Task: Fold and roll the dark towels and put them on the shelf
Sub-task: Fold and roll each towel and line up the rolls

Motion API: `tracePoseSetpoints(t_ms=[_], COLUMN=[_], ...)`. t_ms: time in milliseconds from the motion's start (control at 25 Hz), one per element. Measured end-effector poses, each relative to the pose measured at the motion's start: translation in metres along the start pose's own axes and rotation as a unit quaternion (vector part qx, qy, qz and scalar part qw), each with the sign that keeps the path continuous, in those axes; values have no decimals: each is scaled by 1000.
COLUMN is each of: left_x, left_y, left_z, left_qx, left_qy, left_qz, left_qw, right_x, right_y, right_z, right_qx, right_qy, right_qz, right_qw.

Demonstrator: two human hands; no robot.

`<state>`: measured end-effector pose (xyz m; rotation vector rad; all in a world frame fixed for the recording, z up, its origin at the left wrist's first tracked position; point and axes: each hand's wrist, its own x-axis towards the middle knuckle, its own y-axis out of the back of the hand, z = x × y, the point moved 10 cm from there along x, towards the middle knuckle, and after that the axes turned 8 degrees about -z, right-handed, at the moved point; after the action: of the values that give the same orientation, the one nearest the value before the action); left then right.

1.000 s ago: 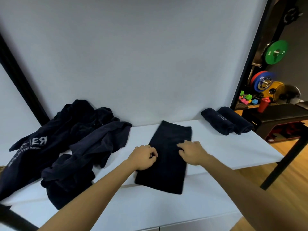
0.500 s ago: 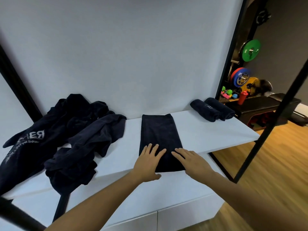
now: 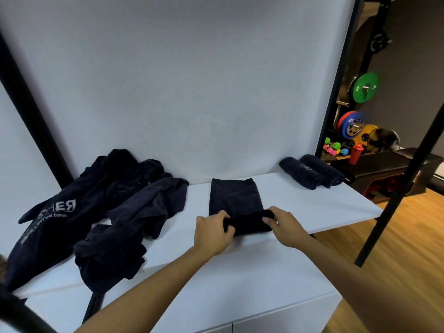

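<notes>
A dark towel (image 3: 234, 198), folded into a long strip, lies on the white shelf (image 3: 312, 207) in front of me. Its near end is curled into a short roll (image 3: 249, 223). My left hand (image 3: 212, 233) grips the roll's left end and my right hand (image 3: 284, 224) grips its right end. Two finished rolled towels (image 3: 312, 173) lie side by side at the shelf's back right corner. A heap of unfolded dark towels (image 3: 101, 212), one with white lettering, covers the shelf's left part.
A white wall panel rises behind the shelf. Black frame posts (image 3: 394, 195) stand at the right front and slant at the left. A lower white cabinet top (image 3: 228, 296) lies below the shelf. Coloured weight plates (image 3: 365, 87) and a bench (image 3: 389, 169) stand at the far right.
Both hands lay flat on the strip's near end half a second ago. They have now curled that end up into a roll and closed on it.
</notes>
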<state>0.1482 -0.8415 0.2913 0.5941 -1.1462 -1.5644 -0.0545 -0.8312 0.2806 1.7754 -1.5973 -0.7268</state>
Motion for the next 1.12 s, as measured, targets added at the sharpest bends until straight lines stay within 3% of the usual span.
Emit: tracePoseSetpoints(t_ms=[120, 200, 280, 400, 520, 640, 760, 840, 920, 1000, 1120], left_x=[22, 32, 37, 39, 39, 41, 46, 56, 68, 81, 90], left_y=[-4, -15, -26, -27, 1, -11, -25, -32, -39, -38, -23], left_z=[-32, -52, -62, -60, -17, 2, -9, -16, -21, -29, -24], left_qx=[-187, -238, -223, -138, 10, 8, -43, -105, -132, -152, -48], left_qy=[76, 135, 165, 161, 1, -82, -34, 0, 24, 55, 37], left_qz=[-63, -78, -83, -61, 34, -82, -159, -180, -205, -187, -67], left_qw=[977, 959, 957, 975, 999, 993, 986, 978, 969, 969, 996], right_x=[9, 10, 4, 0, 13, 25, 41, 50, 55, 51, 53], right_y=[1, 9, 9, -16, -31, -27, -17, -12, 0, 0, -19], right_z=[15, 4, -19, -32, -20, -18, 7, 19, 12, -9, -8], right_qx=[8, -134, -265, -332, -362, -294, -119, -34, -120, -268, -341], right_qy=[-49, -12, 96, 213, 189, 155, 52, 19, 58, 156, 209], right_qz=[6, 62, 124, 62, 6, -8, -72, -85, -10, 73, 33], right_qw=[999, 989, 951, 917, 913, 943, 989, 996, 991, 948, 916])
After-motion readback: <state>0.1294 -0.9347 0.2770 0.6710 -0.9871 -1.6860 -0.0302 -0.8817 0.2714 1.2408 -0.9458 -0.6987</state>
